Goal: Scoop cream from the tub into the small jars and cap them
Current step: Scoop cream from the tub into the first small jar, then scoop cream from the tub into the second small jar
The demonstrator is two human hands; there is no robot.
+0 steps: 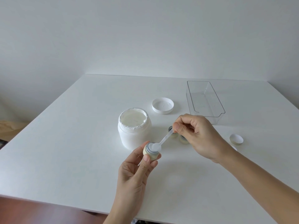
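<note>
The step in hand is filling: cream is going from spoon to jar, with no capping begun on this jar.

Furthest left stands the tub point(134, 130), open, cream near its brim, a torn foil edge around the mouth. Just in front of it the left hand point(135, 168) holds a jar point(152, 152) lifted off the desk point(64, 143), thumb and fingers point(146, 160) curled round its pale yellow body, mouth tilted up toward the camera. The spoon point(159, 143), small and clear, rests its bowl on the jar's mouth with a dab of cream there. The right hand point(197, 136) pinches the spoon's handle between thumb and forefinger, the other fingers curled in.

Behind the spoon, two more jars point(182, 139) stand on the desk, partly hidden by the right hand; whether they are filled I cannot tell. The tub lid point(163, 105) lies upturned further back. To its right is a clear tray point(205, 101), and near the right wrist a small cap point(236, 139) lies upturned.

Next, I judge, the spoon must be wiped clean against the jar's rim, then either dipped in the tub again or put down so the cap can be fetched and screwed on. The jar needs holding steady and level.

No brand, label or writing can be read on anything.
</note>
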